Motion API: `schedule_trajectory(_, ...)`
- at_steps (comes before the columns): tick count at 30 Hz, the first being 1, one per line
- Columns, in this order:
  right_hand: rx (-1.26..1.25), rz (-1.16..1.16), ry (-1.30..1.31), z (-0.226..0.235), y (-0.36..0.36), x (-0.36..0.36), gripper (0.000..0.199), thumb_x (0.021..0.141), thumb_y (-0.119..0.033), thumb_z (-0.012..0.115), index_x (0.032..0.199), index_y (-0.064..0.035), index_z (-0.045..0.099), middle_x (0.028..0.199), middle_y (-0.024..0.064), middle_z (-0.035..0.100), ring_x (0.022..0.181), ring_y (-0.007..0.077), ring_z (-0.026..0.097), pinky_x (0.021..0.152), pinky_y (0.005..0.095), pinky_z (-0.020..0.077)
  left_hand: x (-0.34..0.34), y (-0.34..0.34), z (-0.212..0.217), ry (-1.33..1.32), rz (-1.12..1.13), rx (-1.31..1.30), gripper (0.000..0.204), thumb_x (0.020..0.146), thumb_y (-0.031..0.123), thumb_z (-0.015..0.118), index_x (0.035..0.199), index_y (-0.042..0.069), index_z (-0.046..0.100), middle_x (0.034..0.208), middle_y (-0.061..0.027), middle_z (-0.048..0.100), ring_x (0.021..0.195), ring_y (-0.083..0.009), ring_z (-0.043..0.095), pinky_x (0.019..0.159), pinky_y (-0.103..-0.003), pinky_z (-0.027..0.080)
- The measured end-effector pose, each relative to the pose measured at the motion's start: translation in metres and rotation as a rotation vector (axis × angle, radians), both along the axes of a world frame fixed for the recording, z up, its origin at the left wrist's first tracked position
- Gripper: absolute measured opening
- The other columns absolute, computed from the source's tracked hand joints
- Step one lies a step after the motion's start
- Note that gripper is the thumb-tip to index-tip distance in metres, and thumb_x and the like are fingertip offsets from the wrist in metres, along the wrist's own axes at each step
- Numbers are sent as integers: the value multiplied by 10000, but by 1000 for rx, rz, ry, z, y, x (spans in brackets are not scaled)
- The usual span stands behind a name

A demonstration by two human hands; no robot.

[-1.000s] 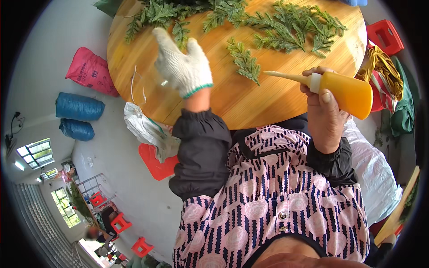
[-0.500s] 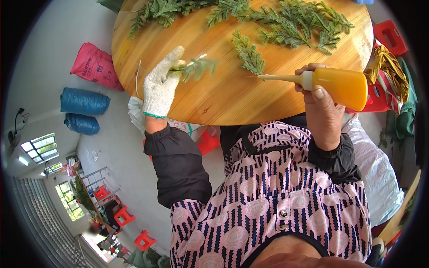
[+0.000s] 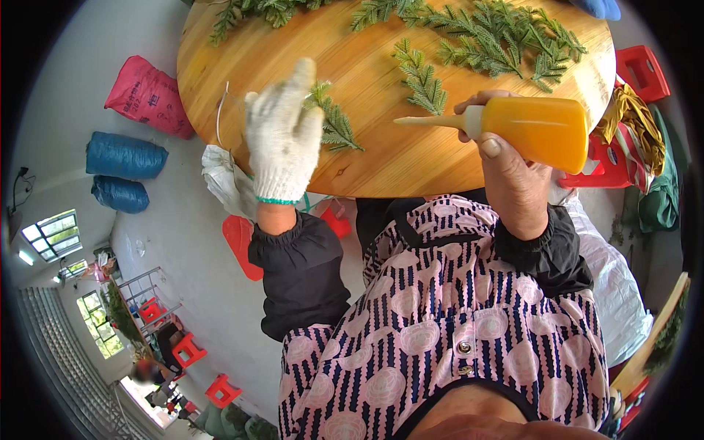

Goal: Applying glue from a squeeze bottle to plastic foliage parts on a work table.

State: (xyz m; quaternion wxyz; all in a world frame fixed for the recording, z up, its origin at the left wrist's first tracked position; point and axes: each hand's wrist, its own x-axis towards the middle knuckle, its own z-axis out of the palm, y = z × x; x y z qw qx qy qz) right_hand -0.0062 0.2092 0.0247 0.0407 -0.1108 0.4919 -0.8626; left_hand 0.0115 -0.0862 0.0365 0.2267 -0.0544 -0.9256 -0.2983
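Observation:
My left hand (image 3: 284,136), in a white knit glove with a green cuff edge, is over the left part of the round wooden table (image 3: 411,165). Its fingers are apart, with the index stretched away from me. Right beside its thumb lies a short green fir sprig (image 3: 337,126), partly hidden by the glove. My bare right hand (image 3: 513,165) grips a squeeze bottle (image 3: 535,132) filled with something orange-yellow. The bottle is tilted on its side, its long pale nozzle pointing left. Just beyond the nozzle another fir sprig (image 3: 423,79) rests on the wood.
More fir branches (image 3: 506,37) are spread along the table's far side. A thin white strand (image 3: 221,114) hangs at the left edge. Red stools (image 3: 642,72) stand at the right, one with cloths on it. Pink (image 3: 150,97) and blue sacks (image 3: 126,155) sit on the left floor.
The fir sprig that was in my left hand now lies on the table, and the gloved fingers have spread. My right hand has shifted slightly left with the squeeze bottle.

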Motion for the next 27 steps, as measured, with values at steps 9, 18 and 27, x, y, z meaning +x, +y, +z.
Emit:
schedule_trajectory(9, 610, -45, 508, 15, -41, -17, 332, 723, -118, 853, 1032, -221, 791, 1077, 114, 696, 1068, 310, 665, 939, 423, 538, -4, 19, -45, -310, 275, -369, 818, 923, 272, 724, 1625, 189, 311, 1401, -38, 643, 1320, -311, 539, 1144, -625, 221)
schedule_trajectory(18, 906, -137, 1025, -6, -66, -45, 250, 817, -210, 827, 1058, -233, 769, 1076, 29, 709, 1033, 251, 668, 926, 413, 511, -14, 32, -60, -248, 283, -350, 941, 905, 481, 692, 1632, 106, 226, 1374, -142, 617, 1339, -355, 538, 1144, -766, 173)
schedule_trajectory(27, 585, 0, 724, -4, -81, -53, 249, 801, -114, 876, 957, -39, 698, 867, 27, 723, 767, 161, 692, 709, 319, 556, -13, 35, -50, -321, 308, -329, 963, 897, 494, 700, 1627, 78, 229, 1401, -168, 603, 1366, -352, 526, 1157, -738, 188)
